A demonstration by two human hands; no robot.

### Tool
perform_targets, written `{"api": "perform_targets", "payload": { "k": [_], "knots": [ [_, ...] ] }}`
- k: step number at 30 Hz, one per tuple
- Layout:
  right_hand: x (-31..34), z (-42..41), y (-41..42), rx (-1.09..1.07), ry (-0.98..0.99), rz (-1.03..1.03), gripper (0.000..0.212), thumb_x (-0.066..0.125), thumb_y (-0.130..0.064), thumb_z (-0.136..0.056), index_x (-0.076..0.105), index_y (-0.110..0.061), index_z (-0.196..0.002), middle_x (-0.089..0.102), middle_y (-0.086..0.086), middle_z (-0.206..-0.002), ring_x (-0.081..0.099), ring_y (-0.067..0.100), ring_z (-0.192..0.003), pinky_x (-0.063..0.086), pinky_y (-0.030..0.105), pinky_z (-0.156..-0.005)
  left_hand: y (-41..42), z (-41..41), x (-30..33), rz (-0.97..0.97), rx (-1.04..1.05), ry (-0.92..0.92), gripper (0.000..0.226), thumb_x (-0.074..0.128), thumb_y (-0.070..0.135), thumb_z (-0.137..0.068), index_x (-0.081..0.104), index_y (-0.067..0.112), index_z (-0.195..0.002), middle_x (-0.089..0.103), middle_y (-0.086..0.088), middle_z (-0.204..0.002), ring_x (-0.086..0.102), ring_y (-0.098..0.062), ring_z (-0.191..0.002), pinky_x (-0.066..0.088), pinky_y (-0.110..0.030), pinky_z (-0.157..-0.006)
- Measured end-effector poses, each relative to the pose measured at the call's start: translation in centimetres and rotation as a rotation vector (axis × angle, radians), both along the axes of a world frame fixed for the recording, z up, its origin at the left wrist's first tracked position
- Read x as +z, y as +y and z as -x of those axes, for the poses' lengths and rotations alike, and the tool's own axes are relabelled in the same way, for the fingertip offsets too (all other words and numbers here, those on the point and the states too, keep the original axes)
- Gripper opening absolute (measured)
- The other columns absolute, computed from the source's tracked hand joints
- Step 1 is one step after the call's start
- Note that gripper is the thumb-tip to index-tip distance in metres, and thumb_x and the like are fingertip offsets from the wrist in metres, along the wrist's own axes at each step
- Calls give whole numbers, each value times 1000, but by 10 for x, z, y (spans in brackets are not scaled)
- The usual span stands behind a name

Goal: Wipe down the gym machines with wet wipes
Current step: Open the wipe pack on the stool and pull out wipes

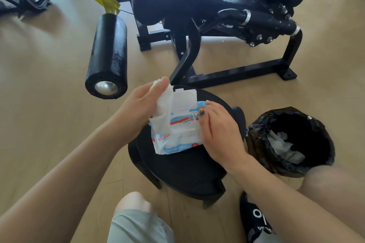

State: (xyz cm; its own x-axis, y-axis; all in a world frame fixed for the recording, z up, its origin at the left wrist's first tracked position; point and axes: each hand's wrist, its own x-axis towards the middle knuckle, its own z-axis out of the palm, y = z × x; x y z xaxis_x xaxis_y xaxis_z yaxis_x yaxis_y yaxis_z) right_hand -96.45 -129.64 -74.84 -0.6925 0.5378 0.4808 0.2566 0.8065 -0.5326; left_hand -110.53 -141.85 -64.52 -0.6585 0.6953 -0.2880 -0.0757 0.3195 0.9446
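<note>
White and damp-looking, a fresh wet wipe (163,108) is coming up out of the blue-and-white soft plastic wipes pack (175,134), whose white flip lid (184,98) stands open. The pack lies on a round black stool (187,163) at the centre of my view.

As I read the progress: crumpled white used wipes (284,148) sit in the black-bagged waste bin (290,142) at three o'clock from the stool, so I judge some wiping is already done. The black padded gym machine (197,0) at twelve o'clock and its black foam roller pad (107,55) at ten o'clock are not being touched now; I can't tell from here which surfaces are clean. What is left, at the least, is freeing this wipe and carrying it to the machine.

My left hand (138,104) pinches the wipe's upper end between thumb and fingertips, with the sheet hanging down from that pinch to the pack's opening, so the wipe lies below and just at four o'clock of my fingers. My right hand (219,130) holds the pack down at its three o'clock edge, fingers curled over it, thumb beside the opening.
</note>
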Motion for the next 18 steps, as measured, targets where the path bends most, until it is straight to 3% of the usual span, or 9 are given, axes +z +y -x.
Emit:
{"api": "perform_targets", "payload": {
  "k": [2,4,7,10,13,16,18],
  "knots": [
    [4,1,2,-16,55,166,45,31,-37,-106,67,-8,-107,70,4,-108,61,10,-106,50,31,-104,-8,1,-1,169,-131,151,28,60,44,-96,70,18,-102,76,3,-95,73,-18,-91,59,-36,-77],
    [12,-3,4,-4,120,158,38,36,-33,-107,64,-10,-117,67,1,-112,61,12,-105,52,36,-94,-12,3,-1,305,-264,327,16,66,37,-93,71,23,-101,74,7,-96,71,-15,-89,58,-31,-73],
    [25,-15,1,172,123,-139,32,46,-21,-102,68,-4,-118,67,7,-121,60,21,-117,44,38,-106,-12,3,-1,370,-394,532,13,65,37,-94,70,26,-90,69,9,-87,66,-9,-80,51,-27,-67],
    [24,-20,-4,343,-113,-355,37,45,-24,-104,71,-8,-124,67,5,-131,54,25,-133,32,45,-119,-10,0,-6,428,-536,678,23,62,34,-95,60,22,-75,61,5,-73,56,-8,-66,41,-19,-58],
    [14,-23,-3,321,-322,-388,45,34,-34,-108,71,-16,-126,68,0,-132,52,22,-137,25,45,-124,-8,-2,-11,424,-525,718,26,61,36,-96,57,20,-76,59,5,-73,54,-9,-65,40,-18,-56],
    [11,-27,-4,252,-324,-304,49,31,-36,-108,74,-16,-121,70,-1,-128,57,18,-130,30,44,-123,-9,-2,-13,387,-445,747,22,60,36,-97,59,22,-80,60,6,-84,58,-13,-78,45,-22,-62],
    [10,-27,-9,223,-340,-216,48,31,-39,-108,72,-18,-121,69,-2,-128,55,15,-131,29,42,-124,-11,-2,-15,326,-317,748,22,61,33,-97,54,26,-76,56,6,-86,56,-13,-81,41,-21,-62]
  ]
}}
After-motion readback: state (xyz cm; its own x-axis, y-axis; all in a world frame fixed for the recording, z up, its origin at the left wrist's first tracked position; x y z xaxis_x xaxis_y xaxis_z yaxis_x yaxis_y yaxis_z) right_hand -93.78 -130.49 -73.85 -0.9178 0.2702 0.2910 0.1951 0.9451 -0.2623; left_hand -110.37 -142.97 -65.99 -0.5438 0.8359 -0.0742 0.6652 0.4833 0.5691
